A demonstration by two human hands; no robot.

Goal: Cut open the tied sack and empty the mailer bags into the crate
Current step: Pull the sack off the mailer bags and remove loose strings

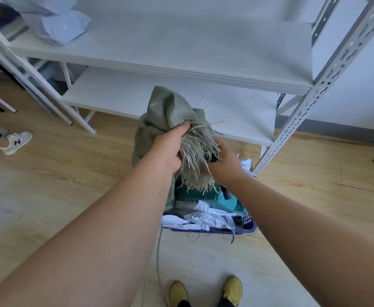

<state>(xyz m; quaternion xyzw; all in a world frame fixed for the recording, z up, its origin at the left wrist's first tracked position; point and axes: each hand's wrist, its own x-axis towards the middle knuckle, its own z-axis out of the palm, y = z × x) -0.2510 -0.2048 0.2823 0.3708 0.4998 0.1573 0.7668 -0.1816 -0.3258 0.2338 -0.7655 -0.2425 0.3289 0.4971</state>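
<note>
A grey-green woven sack (166,111) hangs bunched above a blue crate (226,230) on the floor. Its frayed cut edge (194,160) dangles in pale strands. My left hand (170,147) grips the sack at the frayed edge. My right hand (223,160) grips the same edge from the right, and a dark handle (226,191) shows below it; what it belongs to is unclear. White, grey and teal mailer bags (206,216) lie piled in the crate under the sack.
A white metal shelving unit (181,69) stands right behind the crate, with its slotted post (303,111) to the right. Pale blue bags (64,25) lie on the upper shelf. Another person's shoe (15,141) is at left. My yellow shoes (206,293) are below.
</note>
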